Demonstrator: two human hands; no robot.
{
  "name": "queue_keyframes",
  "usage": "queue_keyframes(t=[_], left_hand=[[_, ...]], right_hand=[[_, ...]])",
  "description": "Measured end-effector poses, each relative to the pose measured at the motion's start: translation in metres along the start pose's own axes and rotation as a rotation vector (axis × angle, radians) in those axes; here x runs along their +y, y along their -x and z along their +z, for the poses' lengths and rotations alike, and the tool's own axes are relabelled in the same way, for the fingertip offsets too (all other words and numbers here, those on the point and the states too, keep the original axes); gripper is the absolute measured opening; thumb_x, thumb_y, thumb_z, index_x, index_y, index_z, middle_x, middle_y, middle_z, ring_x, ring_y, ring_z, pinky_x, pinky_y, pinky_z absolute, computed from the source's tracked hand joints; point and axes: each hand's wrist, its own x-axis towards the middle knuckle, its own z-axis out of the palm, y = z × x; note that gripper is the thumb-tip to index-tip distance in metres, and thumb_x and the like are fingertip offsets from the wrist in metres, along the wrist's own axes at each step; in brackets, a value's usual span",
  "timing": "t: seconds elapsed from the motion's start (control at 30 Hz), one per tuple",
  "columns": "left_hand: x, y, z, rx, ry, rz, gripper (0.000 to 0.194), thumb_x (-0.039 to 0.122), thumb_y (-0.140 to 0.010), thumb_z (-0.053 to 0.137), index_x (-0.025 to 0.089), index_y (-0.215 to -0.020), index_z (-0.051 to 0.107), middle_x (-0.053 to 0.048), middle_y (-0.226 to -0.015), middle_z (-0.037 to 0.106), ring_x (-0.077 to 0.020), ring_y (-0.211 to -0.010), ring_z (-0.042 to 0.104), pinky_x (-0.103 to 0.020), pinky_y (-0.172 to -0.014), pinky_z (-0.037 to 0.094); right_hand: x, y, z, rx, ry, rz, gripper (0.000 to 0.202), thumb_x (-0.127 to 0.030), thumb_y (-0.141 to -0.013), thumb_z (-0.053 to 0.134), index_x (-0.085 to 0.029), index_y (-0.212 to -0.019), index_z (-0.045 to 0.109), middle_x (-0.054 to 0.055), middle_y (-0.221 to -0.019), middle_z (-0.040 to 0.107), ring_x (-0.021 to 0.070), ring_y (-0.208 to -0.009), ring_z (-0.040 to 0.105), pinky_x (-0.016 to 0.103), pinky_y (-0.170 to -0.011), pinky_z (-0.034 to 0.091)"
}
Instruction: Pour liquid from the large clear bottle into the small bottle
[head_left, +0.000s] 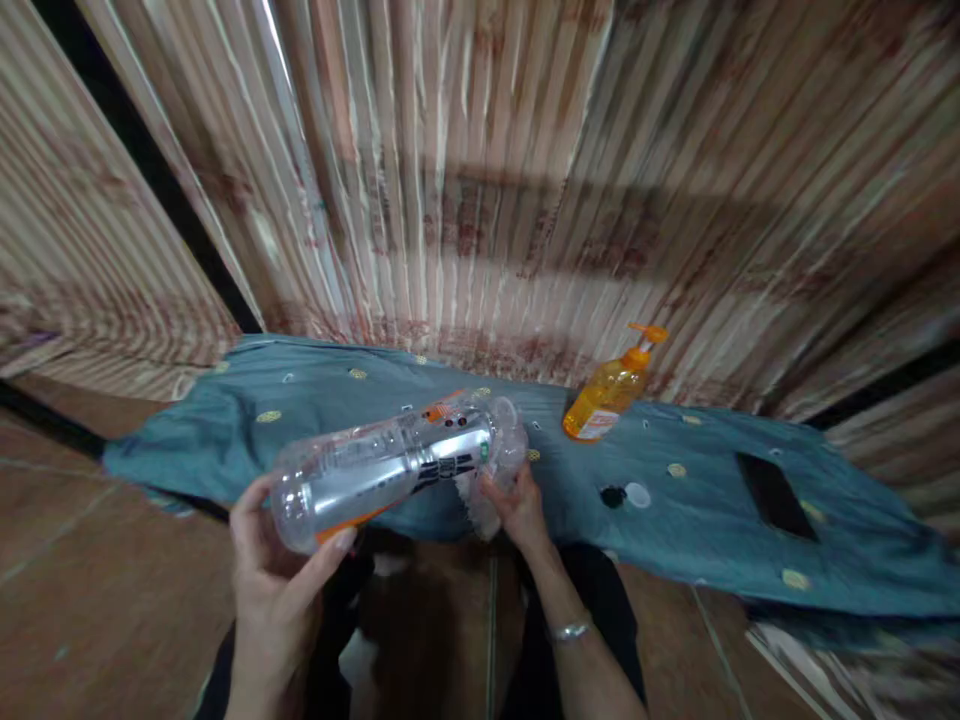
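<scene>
Left grip (pixel 271 578): curled around the left end of a clear bottle (pixel 375 478), lower left of frame.
Right grip (pixel 523 508): closed at its right end, near centre, beside a pale ragged piece (pixel 477 507).
Bottle: slanting between my hands, over blue cloth (pixel 720 520).

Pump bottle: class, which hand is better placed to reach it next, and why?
Likely the right hand: it is closer to the pump bottle; the left hand, farther off, grips the clear bottle.
</scene>
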Motion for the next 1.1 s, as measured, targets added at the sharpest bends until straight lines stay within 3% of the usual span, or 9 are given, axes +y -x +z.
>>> queue_keyframes(t=[0.23,0.33,1.1], left_hand=[[0.0039,0.0017,-0.0001,-0.032,-0.01,-0.038,0.071,0.03,-0.055,0.093,0.045,-0.118,0.064,0.007,-0.123,0.068,-0.0212,-0.107,0.062,-0.027,-0.086,0.055],[0.0039,0.0022,0.0003,-0.046,-0.014,-0.035,0.07,0.03,-0.057,0.092,0.048,-0.119,0.063,0.008,-0.124,0.066,-0.0209,-0.109,0.062,-0.026,-0.086,0.055],[0.0056,0.0026,0.002,-0.031,-0.036,-0.042,0.072,0.033,-0.055,0.092,0.047,-0.119,0.063,0.003,-0.13,0.065,-0.0295,-0.118,0.061,-0.04,-0.09,0.058]], right_hand=[[-0.0027,0.0006,0.0001,0.029,0.0,-0.032,0.06,-0.045,-0.076,0.072,-0.019,-0.128,0.057,0.011,-0.111,0.078,0.0301,-0.1,0.073,0.042,-0.089,0.058],[-0.004,0.0004,-0.0003,0.026,0.018,-0.009,0.062,-0.045,-0.075,0.073,-0.017,-0.128,0.057,0.012,-0.11,0.077,0.0308,-0.099,0.074,0.043,-0.088,0.059],[-0.0028,-0.0001,0.0008,0.035,0.034,-0.024,0.058,-0.044,-0.076,0.073,-0.019,-0.126,0.058,0.011,-0.109,0.077,0.0297,-0.098,0.074,0.042,-0.088,0.059]])
